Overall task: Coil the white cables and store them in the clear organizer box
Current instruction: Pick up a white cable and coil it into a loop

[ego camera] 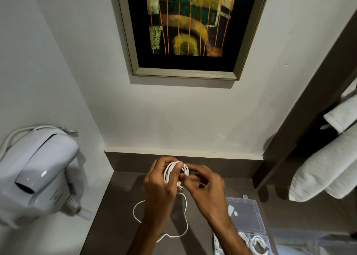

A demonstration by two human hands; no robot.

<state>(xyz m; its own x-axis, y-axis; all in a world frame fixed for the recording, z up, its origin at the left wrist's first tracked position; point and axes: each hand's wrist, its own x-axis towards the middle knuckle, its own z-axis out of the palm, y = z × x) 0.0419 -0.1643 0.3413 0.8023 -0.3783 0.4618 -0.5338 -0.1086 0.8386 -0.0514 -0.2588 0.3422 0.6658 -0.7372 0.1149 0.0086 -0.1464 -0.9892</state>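
Above the dark counter (119, 216), my left hand (159, 189) grips a bundle of coiled white cable (170, 172), thumb pressed across its loops. My right hand (206, 187) pinches the cable at the right side of the bundle; it looks blurred. The loose rest of the white cable (184, 214) hangs down and lies in wide curves on the counter below my hands. The clear organizer box (245, 216) stands open at the lower right, lid flat toward the wall. Coiled white cables (258, 243) lie in its compartments, partly hidden by my right forearm.
A wall-mounted white hair dryer (38, 169) hangs at the left. A framed painting (185, 28) is on the wall ahead. White towels (326, 164) hang at the right beside a dark post. The counter ends at a raised back ledge (183, 154).
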